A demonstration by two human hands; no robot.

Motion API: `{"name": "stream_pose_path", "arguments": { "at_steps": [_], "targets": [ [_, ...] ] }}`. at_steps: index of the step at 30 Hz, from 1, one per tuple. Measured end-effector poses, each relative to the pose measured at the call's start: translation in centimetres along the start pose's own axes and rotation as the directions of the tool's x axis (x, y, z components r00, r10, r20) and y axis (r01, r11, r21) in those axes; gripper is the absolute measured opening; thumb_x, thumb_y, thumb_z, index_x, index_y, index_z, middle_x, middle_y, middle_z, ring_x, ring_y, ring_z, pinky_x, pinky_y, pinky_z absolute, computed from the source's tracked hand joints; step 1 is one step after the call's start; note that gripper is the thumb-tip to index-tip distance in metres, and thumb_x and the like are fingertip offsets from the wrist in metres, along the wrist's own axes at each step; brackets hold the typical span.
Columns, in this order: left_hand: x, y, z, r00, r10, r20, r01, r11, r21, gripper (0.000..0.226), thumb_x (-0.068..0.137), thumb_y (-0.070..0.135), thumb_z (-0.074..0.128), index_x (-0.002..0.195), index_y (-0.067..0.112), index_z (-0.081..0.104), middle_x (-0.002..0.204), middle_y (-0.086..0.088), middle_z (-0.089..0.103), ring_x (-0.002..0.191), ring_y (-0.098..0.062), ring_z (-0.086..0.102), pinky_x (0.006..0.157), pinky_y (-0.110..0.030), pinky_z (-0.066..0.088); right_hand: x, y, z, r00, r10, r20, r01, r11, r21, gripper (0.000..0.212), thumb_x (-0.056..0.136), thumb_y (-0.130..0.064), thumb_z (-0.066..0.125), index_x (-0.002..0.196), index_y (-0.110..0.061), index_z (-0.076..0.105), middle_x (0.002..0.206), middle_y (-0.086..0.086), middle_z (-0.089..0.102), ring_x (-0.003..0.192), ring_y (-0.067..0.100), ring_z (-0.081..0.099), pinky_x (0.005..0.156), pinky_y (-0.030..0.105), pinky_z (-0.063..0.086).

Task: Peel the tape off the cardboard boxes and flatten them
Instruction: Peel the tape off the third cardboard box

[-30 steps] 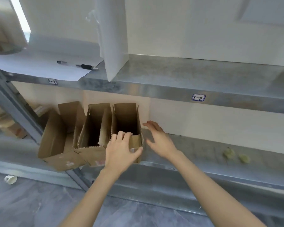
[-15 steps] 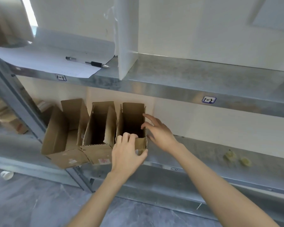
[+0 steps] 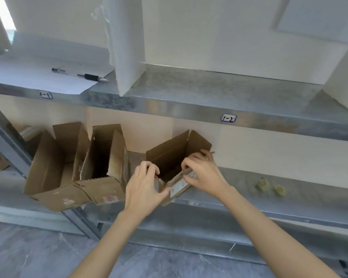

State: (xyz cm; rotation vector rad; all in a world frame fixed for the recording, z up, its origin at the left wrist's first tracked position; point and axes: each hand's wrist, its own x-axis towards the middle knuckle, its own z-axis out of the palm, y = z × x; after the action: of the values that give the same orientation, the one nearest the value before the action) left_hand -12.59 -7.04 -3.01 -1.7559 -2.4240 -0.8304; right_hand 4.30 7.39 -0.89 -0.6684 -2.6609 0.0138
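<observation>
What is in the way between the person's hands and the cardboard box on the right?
Nothing visible. The left hand and the right hand both grip the near edge of the right box, which sits at an angle on the shelf. The middle box stands to its left, not between them.

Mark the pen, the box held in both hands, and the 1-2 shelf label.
pen (image 3: 80, 75): head view, middle of its barrel.
held box (image 3: 167, 153): head view, its inner left wall.
1-2 label (image 3: 229, 118): head view, centre of the label.
</observation>
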Motion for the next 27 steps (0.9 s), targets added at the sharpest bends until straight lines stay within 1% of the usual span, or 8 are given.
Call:
{"name": "stream_pose_path", "arguments": {
  "at_steps": [2,5,8,11,13,17,21,27],
  "targets": [
    [0.7,0.2,0.6,0.999,0.038,0.027,-0.037,0.998,-0.048,0.047,0.071,0.05,0.077,0.1,0.025,0.051,0.113,0.01,0.041,0.098,-0.006,0.044,0.063,-0.014,0.04,-1.4,0.3,0.1,1.0,0.006,-0.03,-0.006,1.0,-0.002,0.018,0.077,-0.029,0.07,0.087,-0.025,0.055,0.085,-0.011,0.062,0.086,0.014,0.058,0.098,0.04,0.042],
    [1.9,0.5,1.4,0.991,0.109,0.074,-0.099,0.986,-0.133,0.043,0.073,0.042,0.078,0.101,0.026,0.049,0.119,0.011,0.039,0.096,-0.008,0.05,0.063,-0.023,0.05,-3.0,0.7,0.6,0.996,0.043,-0.078,-0.042,0.999,0.007,0.021,0.079,-0.028,0.073,0.087,-0.022,0.055,0.081,-0.01,0.059,0.075,0.013,0.056,0.085,0.034,0.044],
    [3.1,0.7,2.2,0.98,0.17,0.105,-0.144,0.965,-0.22,0.04,0.076,0.036,0.078,0.101,0.026,0.048,0.129,0.011,0.04,0.101,-0.011,0.055,0.068,-0.027,0.05,-3.8,1.1,0.7,0.989,0.107,-0.107,-0.107,0.994,0.001,0.021,0.081,-0.03,0.072,0.09,-0.022,0.056,0.082,-0.011,0.059,0.073,0.013,0.056,0.082,0.035,0.043],
    [3.9,0.8,2.7,0.978,0.189,0.087,-0.156,0.944,-0.291,0.042,0.076,0.027,0.078,0.107,0.026,0.05,0.147,0.011,0.034,0.12,-0.009,0.049,0.074,-0.029,0.049,-4.0,1.8,0.4,0.975,0.184,-0.121,-0.186,0.982,-0.01,0.023,0.081,-0.033,0.073,0.094,-0.022,0.059,0.085,-0.01,0.062,0.077,0.014,0.059,0.084,0.037,0.041],
    [4.1,0.8,2.7,0.978,0.196,0.071,-0.164,0.934,-0.318,0.049,0.077,0.023,0.077,0.118,0.026,0.05,0.151,0.012,0.029,0.124,-0.009,0.047,0.074,-0.031,0.052,-4.2,2.5,-0.3,0.966,0.215,-0.145,-0.223,0.974,-0.037,0.025,0.08,-0.035,0.075,0.096,-0.022,0.061,0.088,-0.009,0.065,0.079,0.015,0.06,0.084,0.038,0.041],
    [4.2,0.8,2.4,0.979,0.199,0.05,-0.174,0.933,-0.314,0.066,0.079,0.026,0.076,0.136,0.029,0.043,0.151,0.012,0.029,0.119,-0.011,0.05,0.072,-0.028,0.052,-5.2,4.6,-2.1,0.94,0.287,-0.186,-0.31,0.944,-0.112,0.03,0.076,-0.038,0.077,0.1,-0.025,0.065,0.097,-0.009,0.067,0.092,0.018,0.062,0.089,0.041,0.04],
    [3.6,0.2,2.1,0.988,0.155,0.021,-0.138,0.927,-0.348,0.069,0.08,0.029,0.077,0.139,0.029,0.04,0.146,0.012,0.039,0.131,-0.008,0.041,0.091,-0.028,0.047,-6.8,7.0,-3.4,0.894,0.389,-0.221,-0.419,0.901,-0.108,0.037,0.075,-0.039,0.078,0.106,-0.025,0.061,0.109,-0.006,0.062,0.097,0.021,0.059,0.084,0.039,0.042],
    [1.4,-0.6,3.6,0.988,0.046,0.147,0.007,0.94,-0.34,0.069,0.083,0.037,0.076,0.141,0.026,0.041,0.143,0.008,0.044,0.13,-0.011,0.045,0.097,-0.029,0.043,-9.2,8.3,-2.5,0.836,0.527,-0.151,-0.536,0.844,-0.021,0.056,0.08,-0.048,0.073,0.126,-0.024,0.053,0.122,-0.004,0.061,0.107,0.024,0.059,0.086,0.039,0.043]
  ]
}}
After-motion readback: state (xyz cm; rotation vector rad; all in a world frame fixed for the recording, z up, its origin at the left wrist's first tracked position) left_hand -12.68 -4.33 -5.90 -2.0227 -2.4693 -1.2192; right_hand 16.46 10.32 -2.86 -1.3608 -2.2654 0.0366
